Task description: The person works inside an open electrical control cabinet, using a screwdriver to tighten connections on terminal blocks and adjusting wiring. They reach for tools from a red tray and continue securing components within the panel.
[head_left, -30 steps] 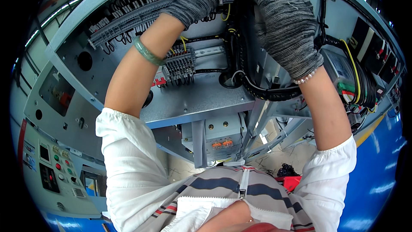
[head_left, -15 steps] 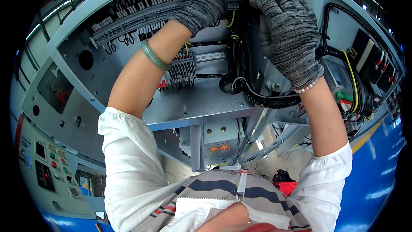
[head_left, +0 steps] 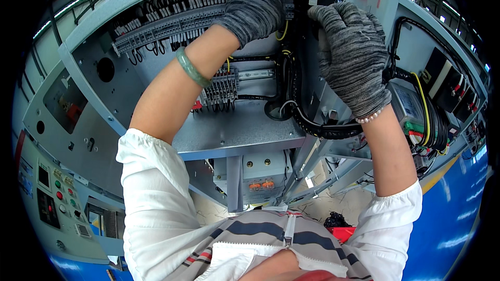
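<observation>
Grey knitted gloves cover both hands inside an open metal cabinet. My left hand (head_left: 255, 13) is at the right end of the upper terminal strip (head_left: 172, 28), back of the hand up. Its fingers bend into shadow beside the dark wiring, so what they grip is hidden. Across a narrow gap, my right hand (head_left: 354, 54) is raised with its fingers curled and thumb side toward the left hand. Whatever it pinches does not show. Between the hands runs a black wire bundle (head_left: 296, 80), with a yellow wire (head_left: 283, 32) close under the left hand.
A lower terminal block (head_left: 221, 91) sits by a metal rail (head_left: 256, 74). The cabinet's front ledge (head_left: 239, 151) crosses below my hands. To the right are a box-shaped device (head_left: 407, 106) and coiled black cables (head_left: 442, 117). A panel with buttons (head_left: 60, 203) stands left.
The view has shifted slightly, so the upper cabinet appears a little lower. Both gloved hands stay in nearly the same places, the left one a touch further right.
</observation>
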Action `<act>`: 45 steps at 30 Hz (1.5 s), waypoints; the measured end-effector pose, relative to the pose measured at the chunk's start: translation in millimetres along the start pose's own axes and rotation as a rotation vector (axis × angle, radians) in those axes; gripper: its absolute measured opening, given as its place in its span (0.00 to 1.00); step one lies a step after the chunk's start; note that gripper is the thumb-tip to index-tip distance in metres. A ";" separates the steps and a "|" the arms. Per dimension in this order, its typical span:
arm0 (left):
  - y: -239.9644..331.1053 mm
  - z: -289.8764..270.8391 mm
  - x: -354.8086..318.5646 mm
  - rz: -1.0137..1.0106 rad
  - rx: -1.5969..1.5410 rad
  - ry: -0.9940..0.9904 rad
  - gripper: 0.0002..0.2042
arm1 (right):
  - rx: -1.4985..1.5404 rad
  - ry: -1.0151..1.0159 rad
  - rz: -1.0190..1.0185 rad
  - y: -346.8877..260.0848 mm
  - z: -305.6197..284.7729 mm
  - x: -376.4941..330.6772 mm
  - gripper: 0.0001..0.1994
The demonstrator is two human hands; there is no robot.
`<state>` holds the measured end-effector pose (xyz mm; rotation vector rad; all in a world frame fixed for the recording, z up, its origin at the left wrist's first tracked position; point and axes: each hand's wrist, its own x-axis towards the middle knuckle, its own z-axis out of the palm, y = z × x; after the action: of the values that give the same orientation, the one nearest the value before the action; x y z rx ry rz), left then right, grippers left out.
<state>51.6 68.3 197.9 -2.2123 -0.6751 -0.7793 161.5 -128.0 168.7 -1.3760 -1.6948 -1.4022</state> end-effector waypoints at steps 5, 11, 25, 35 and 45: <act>21.4 -53.2 -8.3 -0.034 -0.097 -0.034 0.12 | -0.004 -0.004 0.016 -0.1 -2.6 -0.6 0.17; 20.4 -55.5 -9.3 -0.013 -0.060 -0.050 0.15 | -0.113 0.007 0.027 2.1 5.8 -4.2 0.14; 20.0 -49.7 -9.5 -0.044 -0.040 -0.078 0.16 | 0.100 0.181 0.005 -7.8 14.5 -0.9 0.11; 15.9 -45.7 -11.7 -0.008 -0.066 -0.012 0.14 | -0.001 0.101 -0.084 -3.9 13.0 -6.9 0.12; 18.1 -46.5 -11.7 -0.015 -0.050 -0.021 0.15 | -0.093 0.070 -0.027 -4.0 13.5 -3.5 0.12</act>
<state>39.8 19.7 209.3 -2.2658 -0.6903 -0.7895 161.5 -116.5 159.9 -1.3414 -1.6277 -1.5439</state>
